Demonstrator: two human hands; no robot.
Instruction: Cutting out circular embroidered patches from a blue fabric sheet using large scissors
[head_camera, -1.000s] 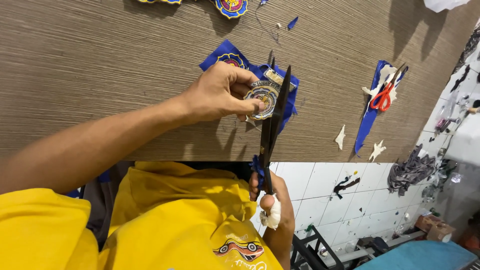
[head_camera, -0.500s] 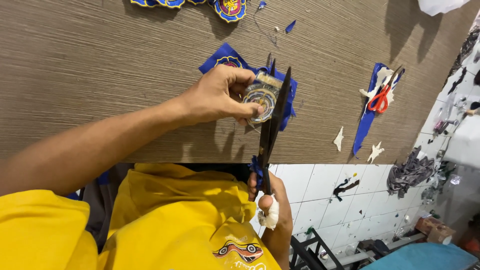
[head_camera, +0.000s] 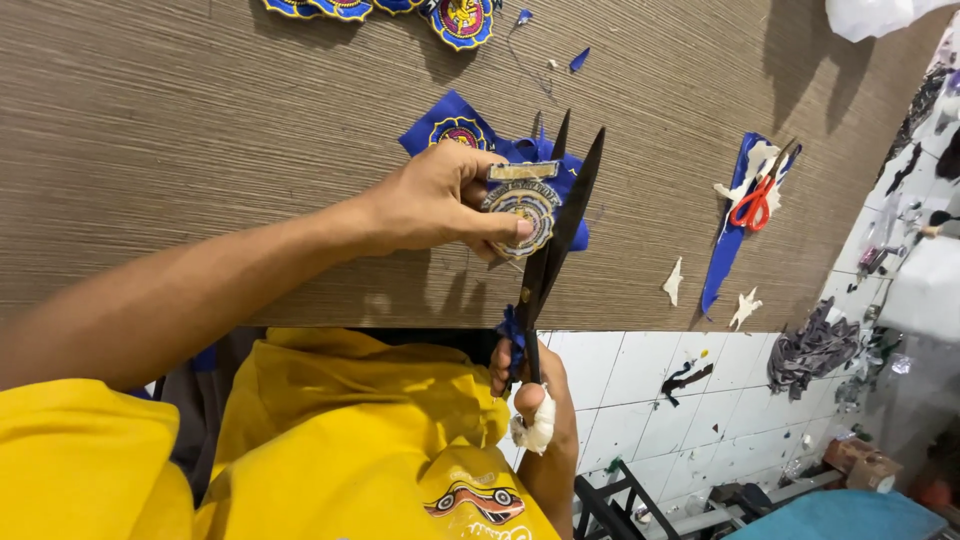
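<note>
Left hand (head_camera: 440, 205) pinching a round embroidered patch (head_camera: 520, 210) between thumb and fingertips, held just above the brown woven table (head_camera: 200, 130). Right hand (head_camera: 530, 385) clenched round the handles of long black scissors (head_camera: 555, 235), one finger wrapped in a white bandage (head_camera: 535, 425). Blades parted in a narrow V, tips up, pressed against the right edge of the patch. Patch gold and grey with a small tan bar on top, blue cloth trim (head_camera: 570, 190) showing behind it. Another blue patch (head_camera: 455, 130) lying flat on the table just beyond the left hand. More blue and gold patches (head_camera: 460, 18) lined along the far edge of the table. Small blue scraps (head_camera: 580, 60) scattered near them. Further to the right, orange-handled scissors (head_camera: 755, 200) resting on a blue fabric strip (head_camera: 725, 250), well apart from both hands. White offcuts (head_camera: 675, 282) close by on the table. Yellow shirt (head_camera: 330, 440) filling the lower left. White tiled floor (head_camera: 640, 380) below the table edge, littered with dark fabric scraps (head_camera: 810, 350).
</note>
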